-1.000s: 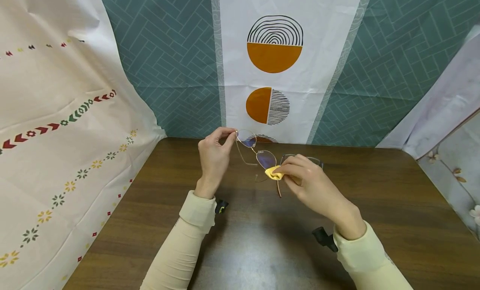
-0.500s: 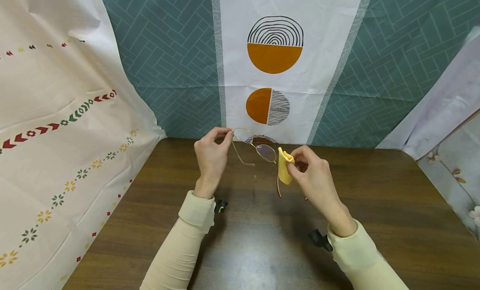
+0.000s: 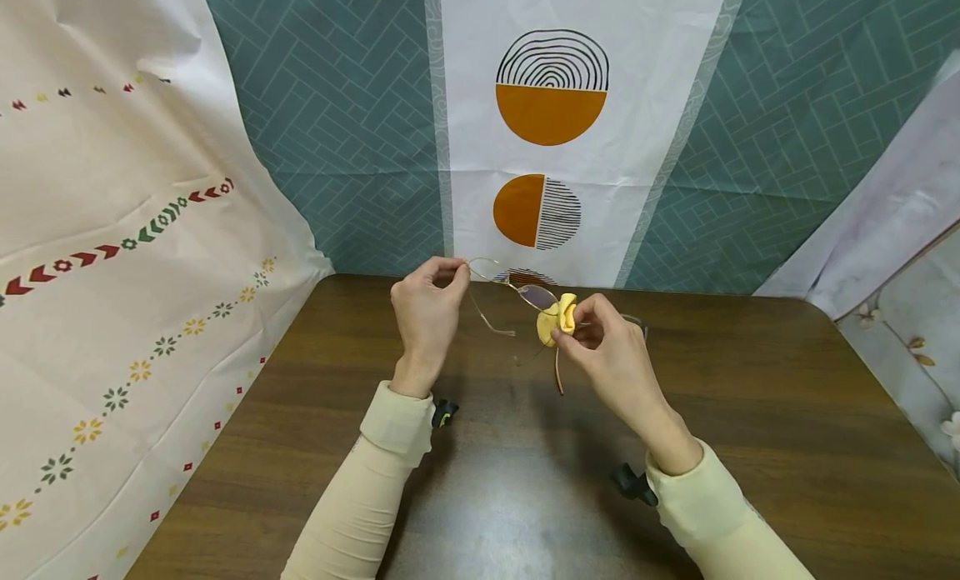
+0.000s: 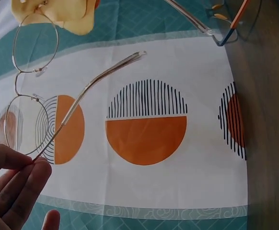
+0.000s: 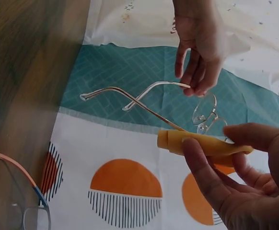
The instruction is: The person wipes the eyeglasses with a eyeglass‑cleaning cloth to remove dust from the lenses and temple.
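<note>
Thin gold-rimmed eyeglasses (image 3: 537,296) are held up above the table, both temples unfolded. My left hand (image 3: 431,313) pinches them by the frame's left end, where the temple (image 4: 82,98) meets the rim. In my right hand (image 3: 615,351) a folded yellow cloth (image 5: 178,142) is held between thumb and fingers. The cloth overlaps the outer edge of the right lens in the head view. In the left wrist view the yellow cloth (image 4: 63,14) lies against the far rim.
A second pair of eyeglasses (image 5: 34,215) with dark rims and orange-brown temples lies on the brown wooden table (image 3: 480,480), mostly hidden behind my right hand in the head view. Printed fabric (image 3: 352,130) hangs behind the table, with a cream cloth (image 3: 150,255) at the left.
The right hand drew the cloth off the lens to the right, then brought it back against the lens's outer edge. The glasses tilted slightly; the left hand kept its pinch.
</note>
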Demonstrator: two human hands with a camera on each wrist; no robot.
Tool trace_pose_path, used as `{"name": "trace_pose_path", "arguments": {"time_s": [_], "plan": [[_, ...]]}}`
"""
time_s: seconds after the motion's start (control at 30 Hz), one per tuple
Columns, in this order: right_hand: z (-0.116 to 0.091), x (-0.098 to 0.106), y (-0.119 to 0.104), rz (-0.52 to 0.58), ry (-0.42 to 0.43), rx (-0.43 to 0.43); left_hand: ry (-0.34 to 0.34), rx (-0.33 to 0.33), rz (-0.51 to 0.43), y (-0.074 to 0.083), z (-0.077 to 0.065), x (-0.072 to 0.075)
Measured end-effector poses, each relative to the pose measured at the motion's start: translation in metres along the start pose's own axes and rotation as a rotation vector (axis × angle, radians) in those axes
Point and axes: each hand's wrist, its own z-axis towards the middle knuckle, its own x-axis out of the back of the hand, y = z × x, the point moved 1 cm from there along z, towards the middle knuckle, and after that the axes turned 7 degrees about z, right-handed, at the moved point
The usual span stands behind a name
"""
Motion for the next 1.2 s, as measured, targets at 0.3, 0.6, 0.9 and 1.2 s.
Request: {"name": "trace_pose_path", "arguments": {"time_s": [0.3, 0.6, 0.9, 1.2], "plan": [[0.005, 0.004, 0.004, 0.182, -0.048, -0.035, 0.021, 0.020, -0.036, 0.000, 0.002, 0.002], [0.007, 0.007, 0.006, 0.348, -0.014, -0.074, -0.012, 0.038, -0.074, 0.002, 0.002, 0.002], [0.009, 0.007, 0.010, 0.445, -0.013, -0.142, 0.010, 0.065, -0.120, 0.002, 0.003, 0.003], [0.012, 0.005, 0.016, 0.360, 0.002, -0.211, -0.018, 0.052, -0.137, 0.005, 0.000, 0.000]]}}
